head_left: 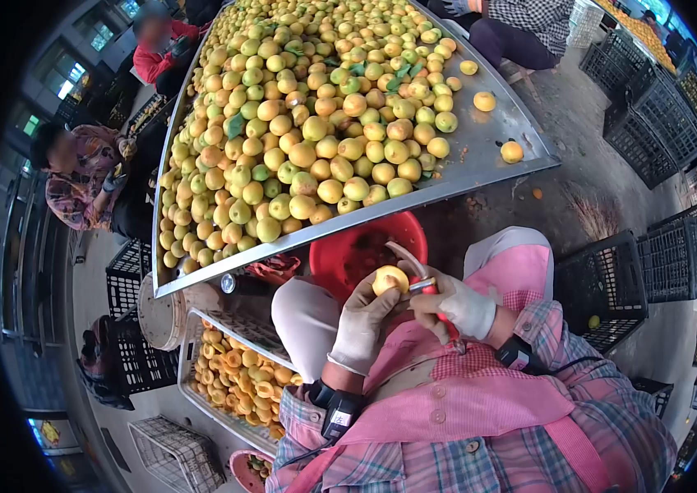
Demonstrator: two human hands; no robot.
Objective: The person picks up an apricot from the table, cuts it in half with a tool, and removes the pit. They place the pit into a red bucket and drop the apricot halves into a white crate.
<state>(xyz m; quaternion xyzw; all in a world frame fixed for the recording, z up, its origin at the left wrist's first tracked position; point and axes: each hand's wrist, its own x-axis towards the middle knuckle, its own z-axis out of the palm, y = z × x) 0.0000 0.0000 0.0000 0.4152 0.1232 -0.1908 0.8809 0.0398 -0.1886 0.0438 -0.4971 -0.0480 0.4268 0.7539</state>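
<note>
My left hand [362, 323], in a pale glove, holds a yellow fruit [390, 280] between its fingers. Beside it my right hand [455, 304], gloved too, is closed around a red-handled tool [444, 320] with a curved metal end near the fruit. Both hands are over my lap, just above a red basin [371, 246] on the floor. In front, a metal-edged table [488, 131] bears a large heap of yellow-green fruits [299, 148]. At my left, a white crate [200, 394] holds many orange fruit pieces [242, 378].
Co-workers sit along the table's left side [85, 177] and at its far right [521, 33]. Black crates [603, 287] stand on the floor to my right. A white bucket [161, 312] and an empty white crate [174, 450] are at my left.
</note>
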